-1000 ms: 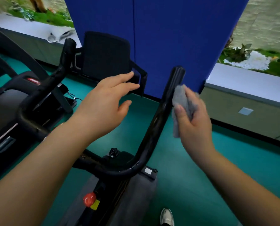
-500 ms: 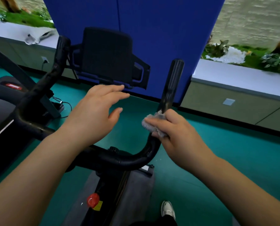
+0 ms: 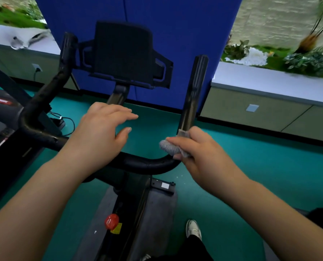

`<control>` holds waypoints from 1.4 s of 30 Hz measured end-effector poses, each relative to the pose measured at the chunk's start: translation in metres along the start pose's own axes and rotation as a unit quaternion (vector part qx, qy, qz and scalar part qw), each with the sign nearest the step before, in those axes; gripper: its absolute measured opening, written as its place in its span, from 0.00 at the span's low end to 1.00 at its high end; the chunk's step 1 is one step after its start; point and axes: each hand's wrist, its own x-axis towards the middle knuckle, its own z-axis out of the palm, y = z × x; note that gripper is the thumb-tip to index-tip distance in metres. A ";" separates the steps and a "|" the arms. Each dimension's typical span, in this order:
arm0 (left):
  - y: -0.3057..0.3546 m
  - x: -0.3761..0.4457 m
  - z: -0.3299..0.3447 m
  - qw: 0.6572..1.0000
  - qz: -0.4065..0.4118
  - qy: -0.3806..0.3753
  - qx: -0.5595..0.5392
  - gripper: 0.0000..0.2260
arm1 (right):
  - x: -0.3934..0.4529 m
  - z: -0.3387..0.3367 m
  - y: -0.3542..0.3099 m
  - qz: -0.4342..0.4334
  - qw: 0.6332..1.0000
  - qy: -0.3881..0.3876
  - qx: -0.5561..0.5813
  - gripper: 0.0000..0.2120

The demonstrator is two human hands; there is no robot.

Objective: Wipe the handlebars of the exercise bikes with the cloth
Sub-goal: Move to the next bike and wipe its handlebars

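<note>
A black U-shaped handlebar (image 3: 145,163) of an exercise bike fills the middle of the view, with its right upright bar (image 3: 194,91) and left upright bar (image 3: 62,72) rising away from me. My right hand (image 3: 204,155) grips a grey cloth (image 3: 172,146) wrapped around the low end of the right bar, at its bend. Over the handlebar's middle my left hand (image 3: 102,132) hovers with its fingers stretched out and holds nothing. A black tablet holder (image 3: 123,53) stands between the bars.
A blue partition (image 3: 175,25) stands just behind the bike. Another black machine (image 3: 0,113) sits at the left. A red knob (image 3: 111,221) is on the bike frame below. My white shoe (image 3: 193,228) rests on the teal floor. A white ledge with plants (image 3: 270,80) runs along the right.
My right hand has slid the cloth down the right bar from near its top to the bend. The view has shifted; my left hand stays open above the handlebar.
</note>
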 end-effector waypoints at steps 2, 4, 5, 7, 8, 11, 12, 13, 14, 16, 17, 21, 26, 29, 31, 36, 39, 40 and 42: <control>-0.001 -0.005 -0.001 1.000 -0.008 -0.004 0.000 0.14 | 0.020 -0.004 0.013 0.026 0.999 0.031 -0.032 0.16; -0.002 -0.009 -0.003 1.000 -0.013 0.000 0.003 0.15 | 0.041 -0.009 0.024 0.065 0.995 0.053 -0.060 0.17; -0.002 -0.011 -0.005 1.000 -0.019 0.006 0.005 0.15 | 0.045 -0.010 0.026 0.077 0.993 0.050 -0.069 0.18; -0.003 -0.016 -0.005 0.999 -0.038 0.027 0.010 0.15 | 0.038 -0.007 0.016 0.075 0.993 0.039 -0.077 0.19; -0.003 -0.019 -0.006 0.998 -0.050 0.039 0.011 0.14 | 0.028 -0.004 0.007 0.060 0.995 0.044 -0.074 0.18; 0.000 -0.030 -0.005 0.995 -0.079 0.064 0.013 0.13 | -0.005 0.006 -0.021 -0.004 0.999 0.037 -0.025 0.14; 0.003 -0.033 -0.006 0.994 -0.087 0.065 0.017 0.13 | -0.009 0.007 -0.023 -0.022 1.000 0.019 -0.012 0.14; 0.005 -0.035 -0.007 0.993 -0.096 0.064 0.020 0.13 | -0.008 0.006 -0.019 -0.033 0.999 0.006 -0.008 0.15; 0.008 -0.038 -0.008 0.992 -0.107 0.063 0.024 0.13 | -0.001 0.003 -0.012 -0.032 0.999 0.006 -0.014 0.16; 0.010 -0.041 -0.011 0.990 -0.122 0.066 0.032 0.13 | 0.018 -0.003 0.009 -0.005 0.999 0.028 -0.044 0.18; 0.010 -0.043 -0.012 0.989 -0.126 0.067 0.038 0.13 | 0.025 -0.008 0.018 0.011 0.998 0.035 -0.054 0.18; 0.012 -0.053 -0.009 0.985 -0.150 0.077 0.044 0.15 | 0.016 -0.006 0.011 0.026 0.999 0.026 -0.039 0.18; 0.012 -0.066 0.000 0.982 -0.161 0.080 0.051 0.14 | -0.010 0.015 -0.038 -0.046 0.999 0.006 0.004 0.17; 0.010 -0.065 -0.001 0.983 -0.159 0.083 0.043 0.14 | -0.001 0.007 -0.019 -0.017 0.999 0.029 -0.025 0.15; 0.004 -0.065 -0.002 0.984 -0.154 0.081 0.034 0.14 | 0.004 -0.003 -0.002 0.034 0.997 0.041 -0.052 0.16; -0.009 -0.067 -0.004 0.987 -0.137 0.079 0.014 0.14 | -0.004 0.004 -0.023 0.073 0.994 0.040 -0.075 0.14; -0.014 -0.069 -0.006 0.989 -0.126 0.080 0.003 0.15 | -0.004 0.023 -0.055 0.070 0.990 0.033 -0.115 0.10; -0.017 -0.070 -0.007 0.990 -0.117 0.080 0.000 0.14 | -0.003 0.029 -0.066 0.070 0.989 0.026 -0.129 0.12; -0.024 -0.071 -0.008 0.992 -0.099 0.082 -0.006 0.15 | 0.001 0.043 -0.084 0.077 0.987 0.024 -0.141 0.20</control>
